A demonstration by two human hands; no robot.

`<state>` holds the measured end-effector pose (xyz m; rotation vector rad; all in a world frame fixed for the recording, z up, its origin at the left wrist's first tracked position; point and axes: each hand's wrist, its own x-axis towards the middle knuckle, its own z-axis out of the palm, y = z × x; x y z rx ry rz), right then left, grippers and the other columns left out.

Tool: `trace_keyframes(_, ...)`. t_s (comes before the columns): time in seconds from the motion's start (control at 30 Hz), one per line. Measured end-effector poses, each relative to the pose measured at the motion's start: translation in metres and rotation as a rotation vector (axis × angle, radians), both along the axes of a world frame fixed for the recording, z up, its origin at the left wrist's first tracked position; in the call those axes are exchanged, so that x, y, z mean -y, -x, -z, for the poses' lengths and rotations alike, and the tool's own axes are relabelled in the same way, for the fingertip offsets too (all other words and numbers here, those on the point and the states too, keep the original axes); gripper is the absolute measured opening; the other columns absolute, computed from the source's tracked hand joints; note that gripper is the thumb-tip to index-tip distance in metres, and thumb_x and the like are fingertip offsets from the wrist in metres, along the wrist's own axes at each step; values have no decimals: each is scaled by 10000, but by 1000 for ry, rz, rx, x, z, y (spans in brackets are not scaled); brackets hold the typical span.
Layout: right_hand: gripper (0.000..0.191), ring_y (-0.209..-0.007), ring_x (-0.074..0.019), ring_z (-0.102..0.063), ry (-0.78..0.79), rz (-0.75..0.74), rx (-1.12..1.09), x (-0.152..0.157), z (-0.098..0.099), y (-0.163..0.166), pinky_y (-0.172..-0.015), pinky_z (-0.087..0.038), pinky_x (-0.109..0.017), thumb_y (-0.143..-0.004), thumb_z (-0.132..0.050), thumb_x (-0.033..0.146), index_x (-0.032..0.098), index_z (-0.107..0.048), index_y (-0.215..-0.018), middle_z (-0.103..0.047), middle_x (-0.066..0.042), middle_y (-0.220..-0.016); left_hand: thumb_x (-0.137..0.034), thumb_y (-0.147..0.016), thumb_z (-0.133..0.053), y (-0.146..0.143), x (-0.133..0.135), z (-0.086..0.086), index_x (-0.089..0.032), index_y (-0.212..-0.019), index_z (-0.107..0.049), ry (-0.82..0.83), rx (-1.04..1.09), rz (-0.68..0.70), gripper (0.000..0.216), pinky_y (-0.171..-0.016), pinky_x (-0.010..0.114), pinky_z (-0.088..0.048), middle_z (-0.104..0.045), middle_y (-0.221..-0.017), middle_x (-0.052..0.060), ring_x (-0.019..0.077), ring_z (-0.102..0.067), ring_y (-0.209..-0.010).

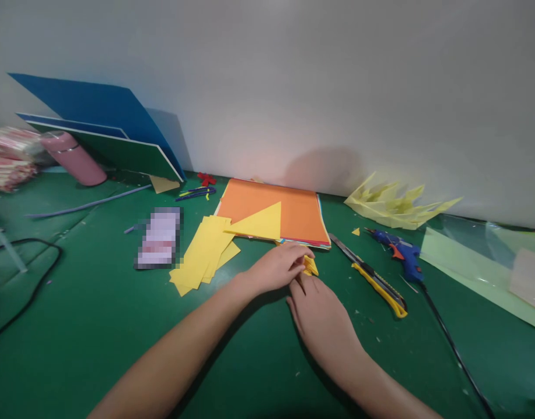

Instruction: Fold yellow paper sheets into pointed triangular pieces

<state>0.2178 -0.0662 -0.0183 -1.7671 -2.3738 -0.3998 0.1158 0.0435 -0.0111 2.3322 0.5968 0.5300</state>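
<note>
My left hand (278,266) and my right hand (322,317) meet near the middle of the green table (97,326). Both pinch a small folded piece of yellow paper (310,265), which sticks out just past the fingers. Most of that piece is hidden under my left hand. Just behind it lies a stack of coloured paper (293,212) with an orange sheet on top and a yellow triangle (261,224) resting on it. To the left of my left hand is a loose pile of yellow paper strips (204,253).
A yellow utility knife (374,282) and a blue glue gun (400,251) with its black cord lie to the right. Folded pale yellow shapes (393,206) sit by the wall. Blue and green boards (110,131), a pink bottle (73,158) and a phone (159,237) are at left.
</note>
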Motion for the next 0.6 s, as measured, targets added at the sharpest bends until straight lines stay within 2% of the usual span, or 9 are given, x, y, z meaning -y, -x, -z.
trace_keyframes(0.1, 180, -743, -236, -543, 55, -147, -77, 10, -11, 14, -637, -438, -353, -860, -446, 119, 153, -623, -864, -613, -103, -810, -100, -887, -467, 4, -7, -8, -166, -1004, -597, -58, 41, -58, 187, -820, 287, -489, -641, -956, 41, 151, -598, -892)
trace_keyframes(0.13, 171, -682, -212, -521, 83, -238, -110, 12, -12, 18, -603, -418, -336, -848, -461, 111, 173, -606, -783, -593, -73, -753, -106, -895, -452, 7, -11, -11, -167, -998, -602, -110, 63, -134, 191, -836, 294, -484, -641, -981, 48, 153, -598, -910)
trace_keyframes(0.2, 159, -658, -197, -500, 153, -384, -179, 16, -10, 25, -580, -397, -319, -854, -478, 130, 181, -594, -759, -574, -45, -726, -145, -871, -528, 16, -22, -15, -168, -1037, -595, -238, 53, -288, 181, -920, 353, -447, -629, -1043, 69, 194, -572, -1018)
trace_keyframes(0.27, 134, -686, -197, -500, 173, -419, -241, 16, -4, 27, -595, -394, -315, -846, -486, 122, 169, -603, -799, -590, -51, -778, -251, -771, -691, 28, -34, -13, -173, -1179, -533, -331, -54, -381, 444, -980, 448, -399, -537, -1242, 127, 281, -479, -1183)
trace_keyframes(0.33, 142, -710, -194, -499, 171, -426, -306, 13, 1, 26, -618, -398, -310, -860, -472, 125, 163, -609, -850, -598, -55, -816, -317, -695, -764, 41, -43, -7, -189, -1271, -465, -358, -173, -410, 661, -1002, 511, -365, -451, -1352, 155, 336, -397, -1268)
trace_keyframes(0.37, 157, -713, -193, -498, 163, -428, -338, 12, 3, 25, -625, -400, -308, -870, -458, 126, 161, -611, -864, -599, -56, -818, -303, -708, -756, 46, -46, -4, -190, -1283, -457, -356, -211, -405, 658, -999, 504, -372, -442, -1366, 159, 331, -411, -1263)
trace_keyframes(0.43, 195, -705, -190, -497, 144, -434, -394, 9, 6, 23, -623, -404, -306, -890, -424, 130, 161, -615, -865, -597, -56, -799, -211, -776, -682, 54, -48, 3, -174, -1216, -521, -362, -215, -389, 470, -969, 454, -418, -492, -1330, 147, 283, -519, -1170)
trace_keyframes(0.5, 229, -692, -188, -504, 130, -444, -445, 7, 7, 22, -618, -412, -306, -902, -400, 135, 162, -622, -857, -601, -58, -780, -141, -827, -594, 57, -47, 8, -169, -1056, -617, -367, -198, -361, 231, -930, 386, -457, -614, -1179, 102, 229, -599, -1051)
trace_keyframes(0.6, 250, -703, -188, -544, 124, -451, -549, 4, 7, 21, -634, -443, -311, -913, -387, 147, 164, -634, -876, -632, -69, -782, -88, -848, -525, 57, -42, 8, -161, -884, -669, -369, -150, -359, 165, -837, 323, -501, -700, -945, 73, 199, -657, -886)
